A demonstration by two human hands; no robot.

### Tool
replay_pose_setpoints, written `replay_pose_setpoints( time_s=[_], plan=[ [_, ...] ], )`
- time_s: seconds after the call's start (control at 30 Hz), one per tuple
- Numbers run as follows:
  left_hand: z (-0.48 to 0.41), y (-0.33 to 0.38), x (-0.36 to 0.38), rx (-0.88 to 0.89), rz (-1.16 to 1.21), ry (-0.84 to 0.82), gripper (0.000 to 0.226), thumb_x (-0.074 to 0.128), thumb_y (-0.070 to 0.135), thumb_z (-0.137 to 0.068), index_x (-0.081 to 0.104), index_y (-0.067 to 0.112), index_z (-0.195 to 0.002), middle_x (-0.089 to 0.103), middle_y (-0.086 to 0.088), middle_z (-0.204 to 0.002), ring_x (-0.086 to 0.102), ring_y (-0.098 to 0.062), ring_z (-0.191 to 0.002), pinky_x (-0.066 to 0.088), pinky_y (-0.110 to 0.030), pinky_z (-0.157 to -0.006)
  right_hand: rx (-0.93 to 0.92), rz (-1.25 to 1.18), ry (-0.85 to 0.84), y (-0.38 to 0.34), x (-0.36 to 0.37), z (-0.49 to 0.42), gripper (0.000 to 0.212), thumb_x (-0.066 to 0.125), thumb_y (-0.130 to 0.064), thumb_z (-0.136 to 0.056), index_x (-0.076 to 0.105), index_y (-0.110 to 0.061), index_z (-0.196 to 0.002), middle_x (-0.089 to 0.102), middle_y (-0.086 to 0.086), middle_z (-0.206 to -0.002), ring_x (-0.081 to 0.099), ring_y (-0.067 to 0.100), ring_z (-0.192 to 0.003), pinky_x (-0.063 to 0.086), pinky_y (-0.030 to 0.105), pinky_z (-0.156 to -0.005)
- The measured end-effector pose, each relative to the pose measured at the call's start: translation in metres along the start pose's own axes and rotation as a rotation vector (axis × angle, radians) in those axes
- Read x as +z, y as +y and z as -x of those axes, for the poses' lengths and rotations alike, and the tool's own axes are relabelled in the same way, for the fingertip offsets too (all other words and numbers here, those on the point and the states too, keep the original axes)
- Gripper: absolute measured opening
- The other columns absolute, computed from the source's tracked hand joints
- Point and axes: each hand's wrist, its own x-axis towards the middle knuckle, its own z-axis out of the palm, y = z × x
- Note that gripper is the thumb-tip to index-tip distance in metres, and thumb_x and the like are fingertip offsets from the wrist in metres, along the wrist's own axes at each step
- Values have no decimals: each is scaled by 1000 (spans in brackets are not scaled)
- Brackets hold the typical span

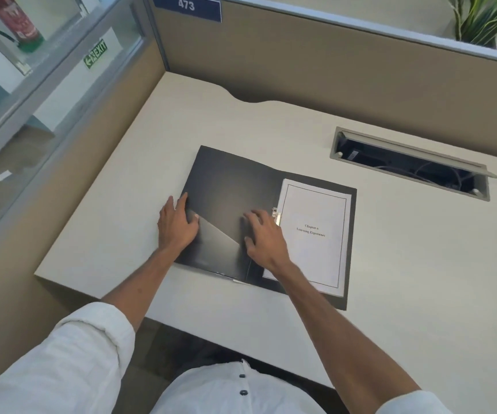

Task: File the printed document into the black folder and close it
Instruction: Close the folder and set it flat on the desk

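Note:
The black folder (229,189) lies open flat on the desk. The printed document (316,231), a white stack with a framed title page, sits on the folder's right half beside a metal clip (276,216) at the spine. My left hand (177,224) grips the outer left edge of the left cover, thumb on top near the inner pocket. My right hand (263,237) rests palm down over the spine, fingers spread on the left cover, its wrist covering the document's lower left corner.
The cream desk (139,180) is boxed by tan partition walls at the back and left. An open cable hatch (414,162) is sunk in the desk at the back right. A plant (480,19) stands beyond the partition. The desk's front edge runs below the folder.

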Motion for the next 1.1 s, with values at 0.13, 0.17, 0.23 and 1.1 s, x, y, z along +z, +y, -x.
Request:
replay_pose_setpoints(
  time_s=[0.13, 0.17, 0.23, 1.1],
  plan=[
    [-2, -11, -17, -92, 150, -28, 65, 52, 17, -111, 31, 23, -172, 55, -17, -162, 51, -44, -152, 41, -54, -128, -20, -19, -35, -27, 12, -9, 68, 65, -21, -99, 42, -19, -164, 37, 4, -169, 40, 29, -156, 43, 50, -125],
    [-1, -11, -21, -99, 165, -17, 64, 50, 13, -110, 35, 24, -171, 57, -15, -161, 53, -44, -150, 43, -54, -127, -17, -17, -44, -31, 14, -11, 69, 65, -20, -99, 41, -20, -164, 36, 3, -169, 40, 29, -156, 44, 50, -124],
    [0, -11, -28, -94, 169, 7, 61, 48, 6, -108, 46, 23, -166, 62, -12, -158, 56, -42, -147, 46, -53, -124, -18, -9, -58, -36, 16, -12, 71, 67, -19, -98, 41, -21, -164, 35, 1, -169, 41, 29, -155, 48, 49, -120],
    [77, 97, -2, 595, 463, -104, 48, 38, 42, -118, 44, 52, -164, 54, 32, -161, 56, -3, -151, 49, -34, -125, 222, -1006, 294, -3, -61, 37, 30, 66, -49, -105, 80, -24, -115, 83, -1, -108, 80, 21, -108, 65, 46, -93]
  ],
)
